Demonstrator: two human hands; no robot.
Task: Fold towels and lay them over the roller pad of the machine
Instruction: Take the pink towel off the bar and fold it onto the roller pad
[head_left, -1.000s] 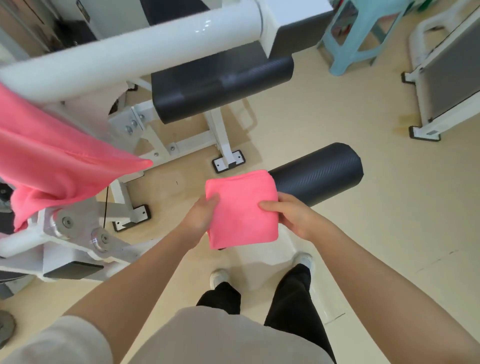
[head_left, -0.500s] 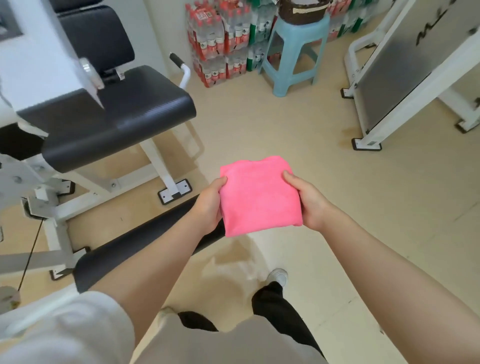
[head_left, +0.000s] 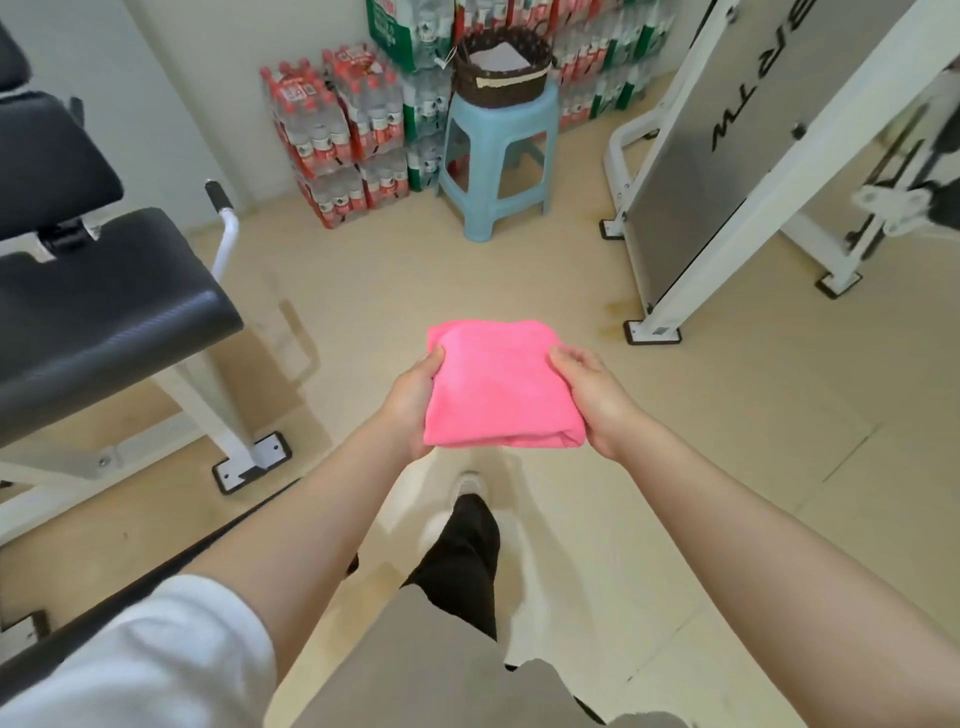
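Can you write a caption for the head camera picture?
Both hands hold a folded pink towel above the gym floor.

Bright, even indoor light; soft shadows on glossy beige tiled floor (head_left: 727, 467). Wide-angle bending at edges (white machine frame (head_left: 779, 171) leans). Right edge motion-blurred; slight overall softness, faint floor sheen.

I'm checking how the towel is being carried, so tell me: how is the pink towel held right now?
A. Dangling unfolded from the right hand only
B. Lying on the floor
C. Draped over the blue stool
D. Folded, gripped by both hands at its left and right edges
D: the folded pink towel is in the air, with the left hand and right hand each gripping one side.
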